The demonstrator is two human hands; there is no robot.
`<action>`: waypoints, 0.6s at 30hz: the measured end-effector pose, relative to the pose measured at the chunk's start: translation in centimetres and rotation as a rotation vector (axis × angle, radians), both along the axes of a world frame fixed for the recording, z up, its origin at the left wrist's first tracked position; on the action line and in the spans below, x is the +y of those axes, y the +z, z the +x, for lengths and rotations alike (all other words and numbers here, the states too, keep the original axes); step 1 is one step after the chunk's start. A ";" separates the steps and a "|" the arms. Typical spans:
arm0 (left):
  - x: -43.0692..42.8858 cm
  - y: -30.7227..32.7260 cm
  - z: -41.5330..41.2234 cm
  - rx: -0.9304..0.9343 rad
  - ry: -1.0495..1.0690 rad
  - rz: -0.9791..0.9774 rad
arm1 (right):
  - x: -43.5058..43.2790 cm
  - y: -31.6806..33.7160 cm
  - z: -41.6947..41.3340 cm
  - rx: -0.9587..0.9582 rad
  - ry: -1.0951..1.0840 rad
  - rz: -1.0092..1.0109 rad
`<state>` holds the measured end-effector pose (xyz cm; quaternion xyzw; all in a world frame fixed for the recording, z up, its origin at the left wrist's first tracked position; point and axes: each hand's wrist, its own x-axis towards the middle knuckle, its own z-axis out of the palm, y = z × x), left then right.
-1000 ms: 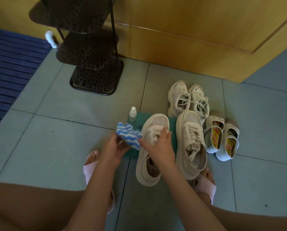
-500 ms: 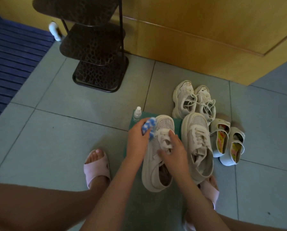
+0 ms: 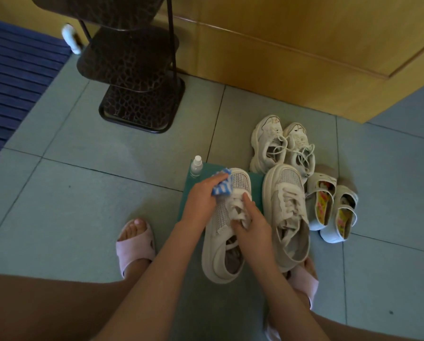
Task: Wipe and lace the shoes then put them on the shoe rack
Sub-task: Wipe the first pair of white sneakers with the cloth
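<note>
A beige mesh sneaker (image 3: 222, 242) lies on a teal mat (image 3: 256, 178) on the tiled floor. My left hand (image 3: 201, 199) grips a blue-and-white striped cloth (image 3: 222, 185) and presses it on the sneaker's toe side. My right hand (image 3: 251, 223) holds the sneaker at its laces and tongue. Its partner sneaker (image 3: 287, 212) stands just to the right. The dark three-tier shoe rack (image 3: 137, 70) stands at the back left, against the wooden wall.
A small clear spray bottle (image 3: 196, 166) stands at the mat's far left corner. A white laced pair (image 3: 282, 145) and a pair of small white strap shoes (image 3: 331, 209) sit to the right. A blue striped rug (image 3: 11, 82) lies far left. My feet wear pink slippers (image 3: 134, 244).
My left hand carried the cloth from beside the sneaker onto its toe. My right hand slid back along the laces. The view has moved closer.
</note>
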<state>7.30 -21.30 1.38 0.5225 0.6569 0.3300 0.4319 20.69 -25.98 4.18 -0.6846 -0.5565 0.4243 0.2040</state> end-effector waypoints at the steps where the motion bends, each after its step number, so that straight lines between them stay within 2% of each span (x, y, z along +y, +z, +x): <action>1: -0.6 -0.2 -0.2 -0.015 -0.001 -0.003 | 0.0 0.0 -0.2 -0.016 0.002 0.006; 10: -6.4 -0.5 0.3 -0.196 0.107 -0.064 | 0.4 0.4 -0.2 -0.008 0.011 -0.025; 18: -12.1 0.3 1.8 -0.282 0.231 -0.124 | 0.8 1.0 -0.3 -0.153 0.113 -0.034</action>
